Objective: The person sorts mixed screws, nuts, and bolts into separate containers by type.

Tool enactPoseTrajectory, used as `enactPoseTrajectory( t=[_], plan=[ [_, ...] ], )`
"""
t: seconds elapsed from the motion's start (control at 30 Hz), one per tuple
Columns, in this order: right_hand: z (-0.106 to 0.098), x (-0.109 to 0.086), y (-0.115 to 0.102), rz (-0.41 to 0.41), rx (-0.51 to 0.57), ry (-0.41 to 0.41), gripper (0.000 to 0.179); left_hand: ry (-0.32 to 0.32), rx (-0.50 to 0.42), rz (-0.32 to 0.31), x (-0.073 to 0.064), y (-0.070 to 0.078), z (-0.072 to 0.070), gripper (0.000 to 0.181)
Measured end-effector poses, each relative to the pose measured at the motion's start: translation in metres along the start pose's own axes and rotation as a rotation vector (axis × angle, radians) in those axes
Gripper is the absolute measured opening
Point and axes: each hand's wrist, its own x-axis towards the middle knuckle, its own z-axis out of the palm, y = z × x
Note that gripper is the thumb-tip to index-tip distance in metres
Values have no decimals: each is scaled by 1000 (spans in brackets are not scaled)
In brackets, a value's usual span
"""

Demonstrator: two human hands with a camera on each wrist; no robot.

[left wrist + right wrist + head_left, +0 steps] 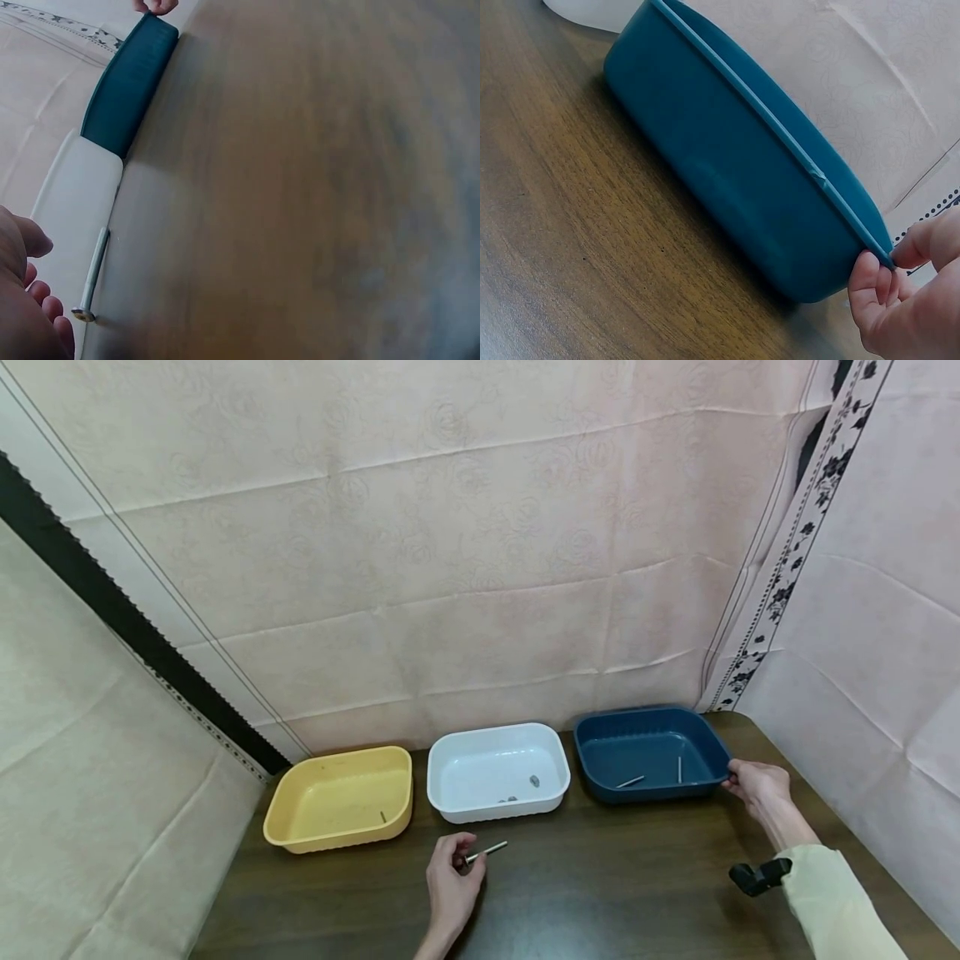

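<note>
My left hand (452, 881) is over the table just in front of the white bin (442, 800), its fingers loosely bent around a long metal bolt (497, 847). From the left wrist, the bolt (93, 274) shows close to the fingertips (52, 307), with a visible gap between it and the thumb. My right hand (763, 787) pinches the right front corner of the dark blue bin (652, 795) between thumb and fingers, seen closely in the right wrist view at the bin's rim (817, 178). Two thin metal pieces (630, 782) lie inside that bin.
A yellow bin (337, 843) stands at the left with one small thin piece (383, 817) in it. Small grey metal pieces (534, 781) lie in the white bin. Behind the brown table (600, 877) hangs pale cloth (480, 610), with more at both sides.
</note>
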Motion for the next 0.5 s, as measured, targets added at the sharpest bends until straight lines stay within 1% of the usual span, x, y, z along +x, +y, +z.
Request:
enactPoseTrajectory(
  t=[0.2,0.5],
  plan=[
    [1,1,-1,-6,-6,1,5,-21,16,-21,2,-2,-2,32],
    [1,0,-1,1,-4,11,4,-48,38,-21,3,-7,-2,33]
  ],
)
